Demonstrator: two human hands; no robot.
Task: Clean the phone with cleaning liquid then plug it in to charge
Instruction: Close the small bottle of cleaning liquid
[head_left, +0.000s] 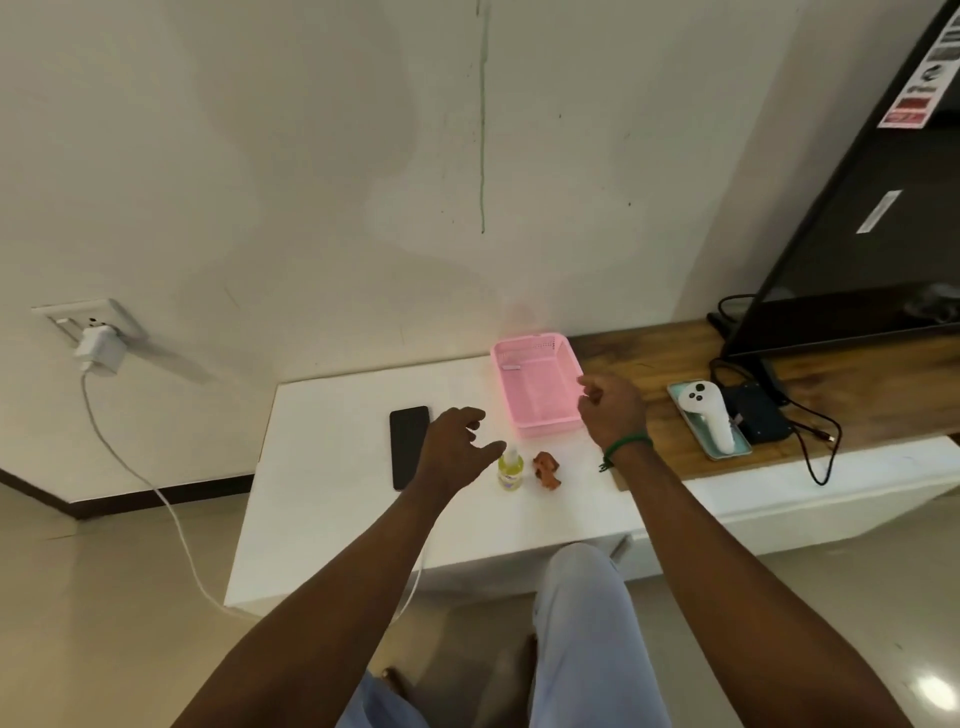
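Note:
A black phone (408, 446) lies flat on the white table (332, 499), screen dark. Just right of it my left hand (457, 449) hovers with loosely spread fingers, holding nothing, its thumb close to a small yellow spray bottle (510, 470) that stands upright. My right hand (613, 408) is raised over the front right corner of a pink basket (535, 382), fingers loosely curled and empty. A white charger (98, 349) sits in a wall socket at the left, and its white cable (150, 486) hangs down and runs under the table edge.
A small brown figurine (547, 469) lies right of the bottle. On the wooden shelf (649, 364) to the right sit a white controller (711, 415) on a pale tray, a black box with cables and a large dark TV (857, 249). My knee is below the table's front edge.

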